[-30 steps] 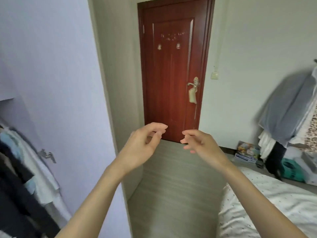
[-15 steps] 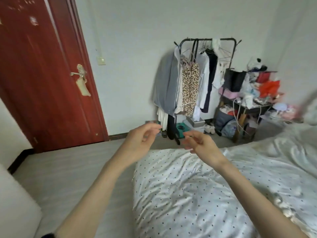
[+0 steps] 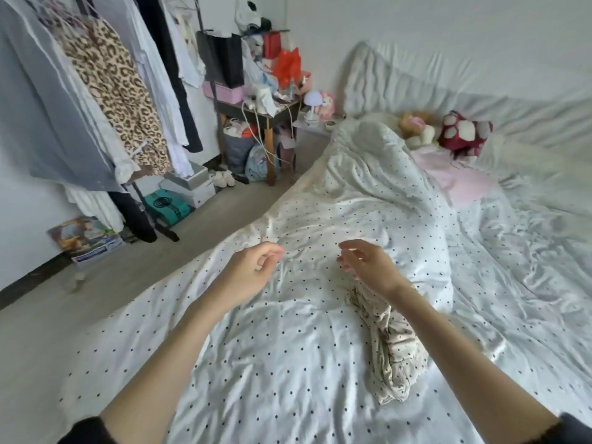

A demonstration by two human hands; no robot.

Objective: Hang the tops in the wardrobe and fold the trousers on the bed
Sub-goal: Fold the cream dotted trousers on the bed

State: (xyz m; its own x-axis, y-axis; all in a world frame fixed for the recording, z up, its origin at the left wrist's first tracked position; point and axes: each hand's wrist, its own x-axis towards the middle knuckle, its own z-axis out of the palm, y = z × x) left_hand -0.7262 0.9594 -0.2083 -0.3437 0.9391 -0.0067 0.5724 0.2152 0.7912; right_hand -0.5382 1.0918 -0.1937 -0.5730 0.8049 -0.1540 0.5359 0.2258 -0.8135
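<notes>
A crumpled cream garment with small dark dots [image 3: 392,354] lies on the bed [image 3: 288,363], which is covered by a white dotted duvet. My right forearm passes over its upper end. My left hand [image 3: 253,270] hovers above the duvet with loosely curled fingers and holds nothing. My right hand [image 3: 368,262] hangs in the air a little to the right, fingers relaxed and empty. Both hands are above and apart from the garment.
A clothes rack [image 3: 96,91] with a leopard-print dress, white and grey tops stands at the left. Boxes [image 3: 189,187] sit on the floor under it. A cluttered side table [image 3: 256,110] stands by the bed head. Plush toys [image 3: 464,133] and a pink cloth [image 3: 455,177] lie near the pillows.
The view has swung right, from the red door past the clothes rack to the bed. Both hands stay raised, empty and close together in front of me.
</notes>
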